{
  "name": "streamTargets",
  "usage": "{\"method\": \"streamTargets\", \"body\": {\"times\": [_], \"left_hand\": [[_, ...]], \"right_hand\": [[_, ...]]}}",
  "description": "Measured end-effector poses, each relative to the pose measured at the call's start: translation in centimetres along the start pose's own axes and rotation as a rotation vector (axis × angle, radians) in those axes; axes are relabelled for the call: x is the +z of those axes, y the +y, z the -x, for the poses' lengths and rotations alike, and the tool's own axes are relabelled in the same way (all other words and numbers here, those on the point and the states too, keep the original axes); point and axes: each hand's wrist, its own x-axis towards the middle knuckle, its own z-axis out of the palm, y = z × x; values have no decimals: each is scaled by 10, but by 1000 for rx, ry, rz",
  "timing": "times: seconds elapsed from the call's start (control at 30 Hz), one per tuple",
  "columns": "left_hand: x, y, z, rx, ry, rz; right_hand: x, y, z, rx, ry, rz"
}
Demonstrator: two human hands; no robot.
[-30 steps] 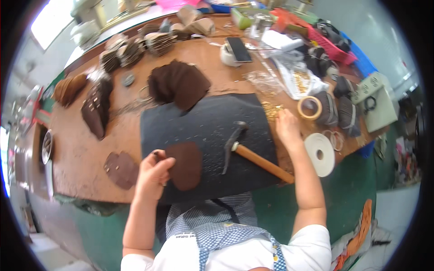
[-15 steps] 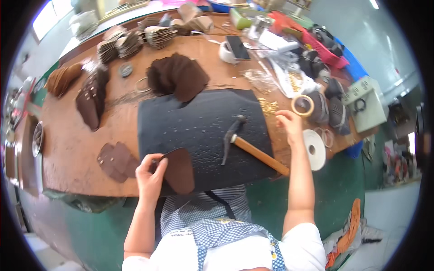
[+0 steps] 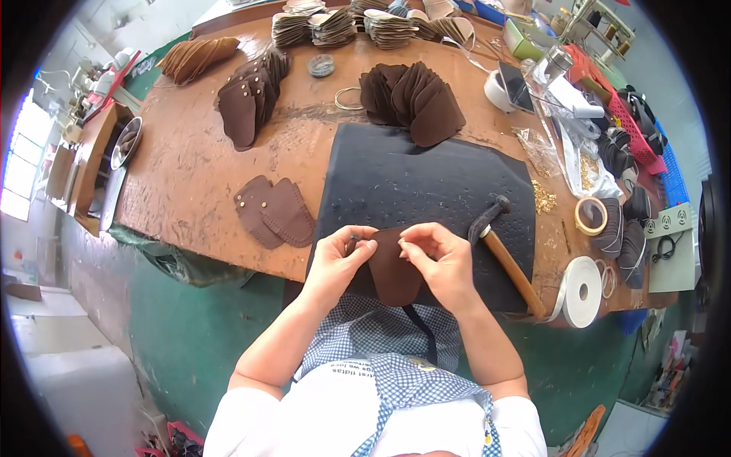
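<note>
A brown leather piece [image 3: 394, 266] hangs over the near edge of the black mat [image 3: 426, 179]. My left hand [image 3: 340, 257] pinches it by its upper left edge; a small dark thing also shows between those fingers. My right hand [image 3: 442, 259] is at the upper right edge of the leather, thumb and fingertips pressed together. What that pinch holds, if anything, is too small to name. To the right, a hammer [image 3: 512, 270] with a wooden handle lies on the mat. Gold-coloured small parts [image 3: 544, 198] are heaped beside the mat's right edge.
Two brown leather pieces with gold studs [image 3: 274, 213] lie to the left. A fanned brown leather stack [image 3: 415, 103] and a studded stack [image 3: 251, 99] stand farther back. On the right are a tape ring [image 3: 590, 216], a white roll [image 3: 582, 292] and a phone [image 3: 516, 87].
My right hand has come from beside the gold-coloured parts to the leather's upper edge. My left hand still holds the leather, now in front of me. The head view has shifted left.
</note>
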Motion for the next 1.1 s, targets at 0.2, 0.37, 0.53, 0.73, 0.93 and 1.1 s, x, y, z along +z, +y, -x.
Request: {"method": "streamTargets", "body": {"times": [0.2, 0.37, 0.53, 0.73, 0.93, 1.1], "left_hand": [[-5, -1, 3, -23, -49, -3], [-8, -12, 0, 51, -63, -39], [-4, -1, 8, 218, -7, -324], [8, 9, 14, 459, -122, -467], [14, 5, 11, 457, -53, -363], [14, 8, 10, 451, -65, -345]], "right_hand": [[15, 6, -4, -441, -41, 404], [16, 6, -8, -546, -35, 498], [22, 5, -6, -582, 35, 536], [3, 2, 3, -542, -6, 529], [3, 3, 4, -527, 67, 441], [1, 0, 2, -590, 30, 480]]}}
